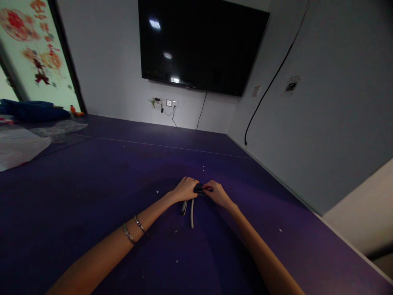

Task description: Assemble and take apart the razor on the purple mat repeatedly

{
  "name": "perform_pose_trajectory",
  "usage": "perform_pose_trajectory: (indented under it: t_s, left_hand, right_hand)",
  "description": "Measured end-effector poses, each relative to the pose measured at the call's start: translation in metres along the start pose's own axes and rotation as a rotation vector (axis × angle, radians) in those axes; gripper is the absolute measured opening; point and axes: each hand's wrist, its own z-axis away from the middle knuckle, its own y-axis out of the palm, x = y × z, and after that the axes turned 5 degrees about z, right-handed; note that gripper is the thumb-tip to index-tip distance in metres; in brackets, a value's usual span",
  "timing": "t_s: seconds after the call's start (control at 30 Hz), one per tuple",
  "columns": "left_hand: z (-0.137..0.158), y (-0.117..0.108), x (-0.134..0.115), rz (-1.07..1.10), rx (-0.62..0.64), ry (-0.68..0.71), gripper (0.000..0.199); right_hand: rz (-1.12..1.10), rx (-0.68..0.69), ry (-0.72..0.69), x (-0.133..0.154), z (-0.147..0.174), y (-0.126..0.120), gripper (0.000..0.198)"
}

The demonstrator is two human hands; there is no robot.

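My left hand (185, 189) is closed around the left part of a small dark object (199, 189) on the purple surface. My right hand (216, 193) pinches the right end of that object between thumb and fingers. From under my left hand, a thin pale strip (192, 215) points toward me. Beside it lies a shorter pale piece (184, 207) with a dark end. Whether these two pieces join the dark object is hidden by my fingers. The object's exact kind is too small and covered to make out.
The purple surface (129, 172) carries scattered white bits. Clear plastic bags (21, 145) and a dark blue cloth bundle (33, 110) lie at far left. Behind are a wall-mounted television (199, 45), sockets (168, 103) and a hanging black cable (270, 86) along the right wall.
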Motion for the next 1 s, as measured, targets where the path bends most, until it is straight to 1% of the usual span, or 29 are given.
perform_pose_trajectory:
  t_s: [0.23,0.47,0.57,0.87,0.93,1.0]
  left_hand:
    - [0.000,0.001,0.000,0.022,0.004,0.001,0.036]
    - [0.000,0.001,-0.002,0.003,0.018,-0.014,0.036]
    - [0.001,0.001,-0.003,0.001,0.018,-0.014,0.037]
    - [0.000,0.003,-0.002,0.019,0.014,-0.013,0.034]
    - [0.000,0.004,-0.001,0.025,0.011,-0.006,0.036]
    - [0.000,0.004,0.000,0.037,0.006,0.005,0.040]
  right_hand:
    - [0.028,0.007,0.005,-0.002,-0.001,-0.001,0.021]
    - [0.110,0.055,-0.096,0.007,0.001,-0.003,0.026]
    - [0.124,0.063,-0.109,0.008,0.001,-0.003,0.026]
    - [0.119,0.059,-0.117,0.004,0.000,-0.002,0.025]
    - [0.110,0.050,-0.102,0.003,0.000,-0.001,0.025]
    - [0.112,0.013,-0.080,0.000,-0.001,-0.001,0.025]
